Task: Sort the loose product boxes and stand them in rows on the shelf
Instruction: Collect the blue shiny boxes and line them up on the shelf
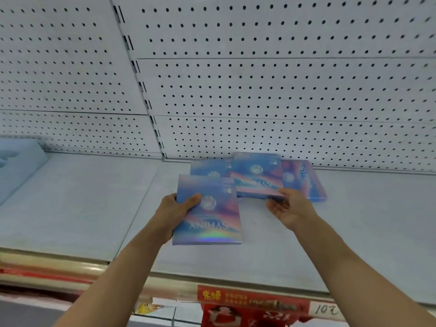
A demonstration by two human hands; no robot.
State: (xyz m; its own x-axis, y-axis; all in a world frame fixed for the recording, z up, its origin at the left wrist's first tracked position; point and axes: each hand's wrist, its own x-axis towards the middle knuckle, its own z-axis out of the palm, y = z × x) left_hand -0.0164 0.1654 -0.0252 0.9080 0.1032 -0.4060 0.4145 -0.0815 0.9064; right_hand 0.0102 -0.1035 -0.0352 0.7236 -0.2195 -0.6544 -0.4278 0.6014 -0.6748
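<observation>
The left hand (175, 210) is gripping a flat box (208, 212) by its left edge, thumb curled over the front, holding it just above the shelf (77, 204). The right hand (289, 208) is lying palm up with fingers loosely spread, gripping nothing, its fingertips reaching the near edge of a second box (258, 175). Just beyond that hand, two more boxes (304, 180) are lying flat and overlapping against the pegboard wall (259, 90)
</observation>
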